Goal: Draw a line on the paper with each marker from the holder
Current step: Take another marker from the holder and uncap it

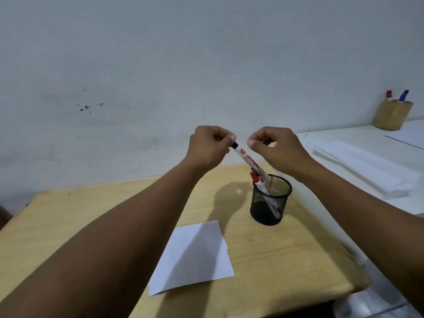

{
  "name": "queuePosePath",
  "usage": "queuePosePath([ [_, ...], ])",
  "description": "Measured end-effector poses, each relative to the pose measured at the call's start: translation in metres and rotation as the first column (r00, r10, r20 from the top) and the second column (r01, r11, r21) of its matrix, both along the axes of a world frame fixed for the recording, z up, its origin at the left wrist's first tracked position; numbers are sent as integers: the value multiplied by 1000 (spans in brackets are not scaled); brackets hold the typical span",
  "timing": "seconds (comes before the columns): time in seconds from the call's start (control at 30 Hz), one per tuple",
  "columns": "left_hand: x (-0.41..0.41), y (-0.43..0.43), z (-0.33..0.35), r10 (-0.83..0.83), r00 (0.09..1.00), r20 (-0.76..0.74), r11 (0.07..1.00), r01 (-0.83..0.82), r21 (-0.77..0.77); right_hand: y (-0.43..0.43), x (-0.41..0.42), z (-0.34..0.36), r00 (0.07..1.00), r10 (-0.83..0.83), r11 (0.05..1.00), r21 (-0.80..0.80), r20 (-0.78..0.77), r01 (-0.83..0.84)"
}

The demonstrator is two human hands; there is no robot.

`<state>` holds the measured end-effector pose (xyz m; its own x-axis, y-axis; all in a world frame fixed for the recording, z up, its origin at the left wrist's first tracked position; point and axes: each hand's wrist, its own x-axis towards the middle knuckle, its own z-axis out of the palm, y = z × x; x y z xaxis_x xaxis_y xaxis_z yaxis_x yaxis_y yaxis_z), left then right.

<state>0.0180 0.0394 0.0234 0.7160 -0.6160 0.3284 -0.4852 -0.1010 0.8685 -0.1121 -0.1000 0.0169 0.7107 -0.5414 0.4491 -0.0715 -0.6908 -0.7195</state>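
A black mesh holder (270, 203) stands on the wooden table (68, 221), behind a white sheet of paper (195, 255). A white marker with red print (249, 160) leans up and left out of the holder. My left hand (207, 145) pinches its black top end above the holder. My right hand (275, 148) hovers just right of the marker's upper part, thumb and forefinger pinched together with nothing visible between them. A second marker with a red cap (254, 176) sits inside the holder.
A white surface (344, 143) adjoins the table on the right, carrying a stack of white sheets (367, 168) and a wooden cup (392, 114) with a red and a blue marker. A pale wall rises close behind the table.
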Motion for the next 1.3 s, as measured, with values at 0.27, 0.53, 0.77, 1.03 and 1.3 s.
queuePosePath([
  [0.27,44,100,-4,138,963,-230,978,-169,-122,74,49,7,926,374,882,324,-40,-342],
  [0.53,55,177,-71,171,768,-617,907,-368,-207,158,87,-32,818,492,246,855,296,-457],
  [0.77,56,205,-102,177,622,-763,861,-474,-186,189,108,-73,857,483,509,738,180,-442],
  [1.03,72,208,-105,145,400,-905,745,-646,-166,166,95,-63,797,579,618,545,173,-567],
  [1.3,56,220,-141,257,962,92,860,-271,432,147,96,-78,955,245,593,753,170,-286],
])
